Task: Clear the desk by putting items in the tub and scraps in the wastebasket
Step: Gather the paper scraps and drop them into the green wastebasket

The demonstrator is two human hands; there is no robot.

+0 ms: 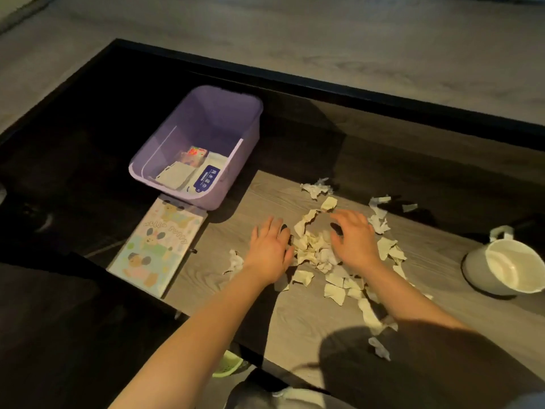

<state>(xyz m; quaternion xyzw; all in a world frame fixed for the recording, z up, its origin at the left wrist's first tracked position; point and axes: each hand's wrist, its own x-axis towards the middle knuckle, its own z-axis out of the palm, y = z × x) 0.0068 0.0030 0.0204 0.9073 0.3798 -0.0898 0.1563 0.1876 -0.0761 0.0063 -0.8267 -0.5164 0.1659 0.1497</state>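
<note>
Torn cream paper scraps point(312, 252) lie heaped and scattered on the wooden desk point(295, 314). My left hand point(269, 246) rests palm down at the left edge of the heap, fingers spread. My right hand point(355, 236) curves over the heap's right side, fingers bent onto the scraps. Neither hand has lifted anything. The purple tub point(250, 113) stands at the back left and holds a blue-labelled wipes pack point(206, 177), a folded paper and a small colourful packet. A picture book point(157, 246) lies just in front of the tub.
A white mug point(507, 267) lies tipped on its side at the right. More scraps point(379, 214) trail toward the right and the near edge. A green object point(225, 364) shows below the desk's near edge. The desk's left part is in dark shadow.
</note>
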